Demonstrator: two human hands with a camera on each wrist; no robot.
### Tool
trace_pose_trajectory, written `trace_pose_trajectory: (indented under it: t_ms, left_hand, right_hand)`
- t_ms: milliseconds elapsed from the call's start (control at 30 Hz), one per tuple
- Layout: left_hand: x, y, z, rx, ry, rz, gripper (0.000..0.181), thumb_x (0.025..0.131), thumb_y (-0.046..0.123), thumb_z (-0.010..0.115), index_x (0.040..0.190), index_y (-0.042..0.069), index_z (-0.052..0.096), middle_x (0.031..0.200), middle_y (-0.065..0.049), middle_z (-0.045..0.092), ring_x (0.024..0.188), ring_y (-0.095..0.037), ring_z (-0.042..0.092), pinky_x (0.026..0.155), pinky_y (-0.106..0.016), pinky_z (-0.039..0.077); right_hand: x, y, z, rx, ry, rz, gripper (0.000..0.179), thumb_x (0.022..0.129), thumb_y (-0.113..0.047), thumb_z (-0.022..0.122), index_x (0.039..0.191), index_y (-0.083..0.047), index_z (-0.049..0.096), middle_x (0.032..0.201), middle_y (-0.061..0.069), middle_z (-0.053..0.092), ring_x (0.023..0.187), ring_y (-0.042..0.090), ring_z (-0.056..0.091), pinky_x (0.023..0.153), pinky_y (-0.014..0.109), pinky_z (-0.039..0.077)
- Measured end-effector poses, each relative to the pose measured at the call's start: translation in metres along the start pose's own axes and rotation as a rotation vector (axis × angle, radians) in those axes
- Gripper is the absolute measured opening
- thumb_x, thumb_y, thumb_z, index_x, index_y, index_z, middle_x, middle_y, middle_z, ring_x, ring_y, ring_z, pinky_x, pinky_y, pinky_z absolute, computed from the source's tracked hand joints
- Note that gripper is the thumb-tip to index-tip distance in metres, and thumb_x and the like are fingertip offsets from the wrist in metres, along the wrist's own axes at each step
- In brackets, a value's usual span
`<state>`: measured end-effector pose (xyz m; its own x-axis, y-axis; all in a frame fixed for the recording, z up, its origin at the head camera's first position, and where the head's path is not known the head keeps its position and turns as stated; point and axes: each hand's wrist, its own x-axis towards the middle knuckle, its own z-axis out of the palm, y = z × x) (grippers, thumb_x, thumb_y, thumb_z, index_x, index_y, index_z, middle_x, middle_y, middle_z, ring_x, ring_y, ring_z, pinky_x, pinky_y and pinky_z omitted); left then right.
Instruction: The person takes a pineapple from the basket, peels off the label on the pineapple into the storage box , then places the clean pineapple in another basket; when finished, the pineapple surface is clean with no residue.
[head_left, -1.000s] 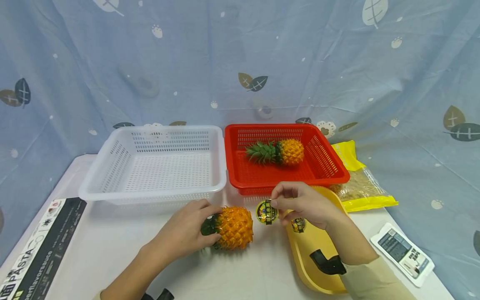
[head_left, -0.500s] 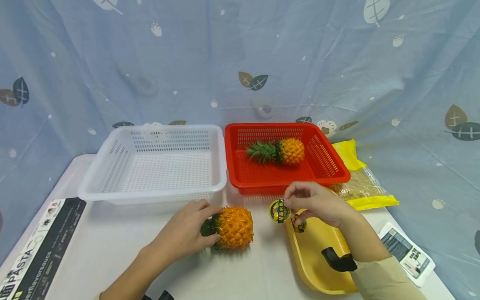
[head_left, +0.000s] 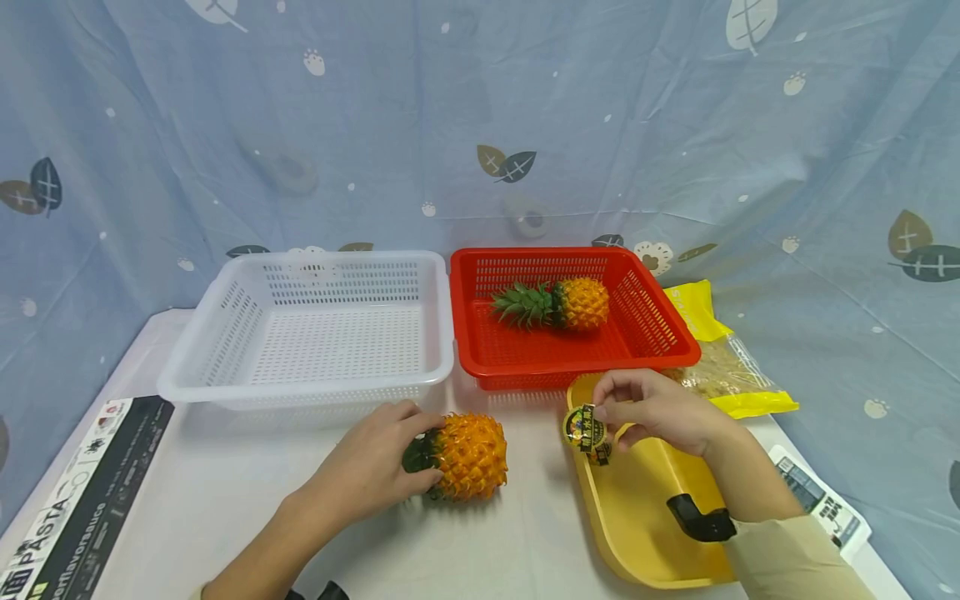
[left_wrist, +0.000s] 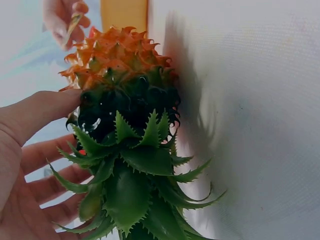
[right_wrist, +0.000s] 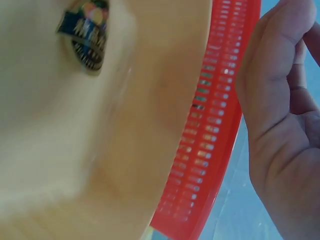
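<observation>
An orange pineapple (head_left: 471, 457) with green leaves lies on the white table, its crown pointing left. My left hand (head_left: 382, 454) grips it around the leafy end; in the left wrist view the thumb presses its dark green base and the fingers pass behind the leaves (left_wrist: 135, 190). Between thumb and fingertip, my right hand (head_left: 660, 410) pinches a round black-and-yellow sticker (head_left: 583, 428) over the left rim of the yellow tray (head_left: 600, 533). A second such sticker (head_left: 600, 454) lies inside that tray, partly covered in the head view but plain in the right wrist view.
Behind stand a white basket (head_left: 303, 390) and a red basket (head_left: 577, 367); a second pineapple (head_left: 581, 303) lies in the red one. A yellow bag (head_left: 723, 367) and a white packet (head_left: 825, 508) are at the right. A pasta box (head_left: 93, 492) lies at the left.
My right hand has moved rightward with the sticker, from beside the pineapple to over the yellow tray's edge. The left hand and the pineapple have stayed in place.
</observation>
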<state>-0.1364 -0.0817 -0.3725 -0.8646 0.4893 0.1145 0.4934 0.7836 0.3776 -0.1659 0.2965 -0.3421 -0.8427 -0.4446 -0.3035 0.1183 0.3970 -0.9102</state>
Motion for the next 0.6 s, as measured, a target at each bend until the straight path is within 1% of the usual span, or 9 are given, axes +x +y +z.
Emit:
trace_pose_trajectory:
  t_ms: [233,400,600]
  left_hand:
    - [0.000,0.000,0.002,0.011,0.009,0.012,0.059,0.078,0.036,0.089,0.130,0.015,0.070,0.105,0.003,0.064,0.094,-0.014,0.056,0.084,-0.037,0.056]
    - [0.001,0.001,0.001,-0.003,0.004,0.006,0.059,0.078,0.037,0.089,0.130,0.016,0.070,0.106,0.004,0.064,0.095,-0.014,0.057,0.086,-0.038,0.056]
    - [0.000,0.002,-0.001,0.005,0.001,0.000,0.060,0.078,0.034,0.089,0.131,0.015,0.070,0.104,0.003,0.064,0.093,-0.012,0.056,0.084,-0.037,0.055]
  right_hand:
    - [-0.008,0.009,-0.010,-0.006,-0.009,0.005,0.022,0.100,-0.016,0.068,0.109,0.002,0.059,0.089,0.008,0.062,0.078,0.022,0.064,0.076,0.042,0.064]
    - [-0.014,0.014,-0.019,-0.012,-0.011,0.015,0.023,0.100,-0.015,0.067,0.111,0.003,0.058,0.090,0.008,0.063,0.079,0.023,0.065,0.076,0.043,0.064]
    - [-0.020,0.019,-0.028,-0.063,-0.045,0.021,0.022,0.101,-0.014,0.065,0.111,0.004,0.057,0.091,0.012,0.063,0.082,0.028,0.066,0.075,0.045,0.064]
